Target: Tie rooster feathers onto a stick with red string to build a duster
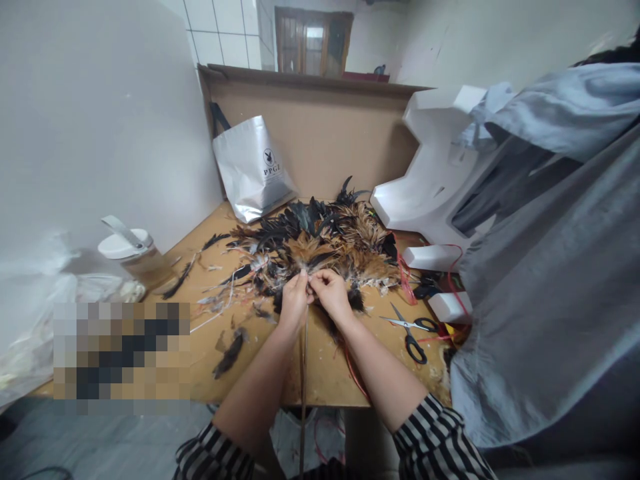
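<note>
Fwd of L hand [295, 299] & R hand [331, 293], feather pile [320, 230] blocks; btwn forearms [263, 383], thin rod [303, 380]. R: open scissors [408, 325], 2 white blocks [433, 258] obstruct. L: room to pass over tabletop [197, 367] btwn L hand & lidded jug [126, 245], above loose feathers [231, 353].

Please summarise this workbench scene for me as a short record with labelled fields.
Left hand: left hand, fingertips drawn together at the near edge of the feathers
Right hand: right hand, also pinching, close beside it
Between fingertips: too small to tell
Below hands: thin stick, running toward the wearer past the table edge
Beyond hands: heaped black and brown feathers
Right side: scissors, blades apart, on the table
Left side: lidded cup with a strap
Back: silver bag before a cardboard panel
</note>
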A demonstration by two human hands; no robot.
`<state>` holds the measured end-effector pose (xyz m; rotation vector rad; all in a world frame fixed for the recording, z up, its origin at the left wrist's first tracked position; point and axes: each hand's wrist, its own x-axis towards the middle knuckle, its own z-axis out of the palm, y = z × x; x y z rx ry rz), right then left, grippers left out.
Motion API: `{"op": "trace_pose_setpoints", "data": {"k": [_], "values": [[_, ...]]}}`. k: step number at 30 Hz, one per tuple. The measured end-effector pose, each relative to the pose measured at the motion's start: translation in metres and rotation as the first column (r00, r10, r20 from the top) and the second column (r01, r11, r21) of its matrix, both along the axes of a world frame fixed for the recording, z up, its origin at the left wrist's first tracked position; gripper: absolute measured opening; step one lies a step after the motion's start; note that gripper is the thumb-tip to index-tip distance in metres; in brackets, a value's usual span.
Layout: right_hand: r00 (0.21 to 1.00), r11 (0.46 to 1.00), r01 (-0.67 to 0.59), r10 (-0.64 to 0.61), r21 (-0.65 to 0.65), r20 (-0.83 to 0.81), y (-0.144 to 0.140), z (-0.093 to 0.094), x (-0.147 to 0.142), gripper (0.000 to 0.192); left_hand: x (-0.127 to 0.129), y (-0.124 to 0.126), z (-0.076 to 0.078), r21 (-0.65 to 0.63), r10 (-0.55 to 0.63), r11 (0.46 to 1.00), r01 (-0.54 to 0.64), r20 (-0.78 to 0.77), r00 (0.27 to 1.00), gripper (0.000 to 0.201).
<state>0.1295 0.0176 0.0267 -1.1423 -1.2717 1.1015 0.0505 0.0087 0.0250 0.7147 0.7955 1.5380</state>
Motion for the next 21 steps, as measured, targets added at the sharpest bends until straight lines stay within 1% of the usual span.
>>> {"op": "trace_pose_setpoints", "data": {"k": [2, 4, 6, 7, 9, 11, 13, 14, 16, 21], "values": [[0.997, 0.999, 0.039, -0.041, 0.023, 0.058, 0.001, -0.003, 0.001, 0.020, 0.000, 0.001, -0.001, -0.002, -0.004, 1.000, 0.004, -0.002, 1.000, 0.036], [0.996, 0.997, 0.073, -0.075, 0.030, 0.053, 0.002, -0.004, 0.000, 0.019, -0.001, 0.001, -0.001, -0.006, -0.011, 1.000, 0.011, -0.010, 1.000, 0.036], [0.996, 0.996, 0.086, -0.086, 0.008, -0.023, 0.003, -0.002, 0.000, 0.023, -0.002, 0.001, 0.000, -0.004, -0.013, 1.000, 0.013, -0.007, 1.000, 0.035], [0.994, 0.997, 0.070, -0.072, -0.019, -0.086, 0.003, 0.000, 0.000, 0.026, -0.002, 0.001, 0.001, -0.002, -0.014, 1.000, 0.014, 0.000, 1.000, 0.035], [0.974, 0.994, -0.036, 0.013, -0.100, -0.227, 0.004, 0.004, 0.003, 0.033, -0.003, 0.001, 0.003, -0.003, -0.022, 1.000, 0.022, 0.012, 1.000, 0.035], [0.936, 0.967, -0.185, 0.119, -0.173, -0.332, 0.005, 0.008, 0.009, 0.035, -0.004, 0.000, 0.005, -0.017, -0.022, 1.000, 0.022, 0.015, 1.000, 0.035], [0.905, 0.929, -0.306, 0.216, -0.210, -0.366, 0.007, 0.011, 0.016, 0.032, -0.004, 0.000, 0.006, -0.040, -0.002, 0.999, 0.003, 0.014, 1.000, 0.035], [0.898, 0.913, -0.345, 0.252, -0.219, -0.362, 0.008, 0.011, 0.019, 0.031, -0.004, 0.000, 0.006, -0.048, 0.007, 0.999, -0.007, 0.013, 1.000, 0.036], [0.894, 0.894, -0.385, 0.299, -0.229, -0.334, 0.009, 0.009, 0.024, 0.030, -0.005, 0.000, 0.007, -0.048, 0.007, 0.999, -0.007, 0.008, 1.000, 0.036], [0.900, 0.893, -0.405, 0.353, -0.195, -0.255, 0.012, 0.001, 0.027, 0.030, -0.007, 0.001, 0.005, -0.031, 0.007, 0.999, -0.008, -0.011, 1.000, 0.036]]}}
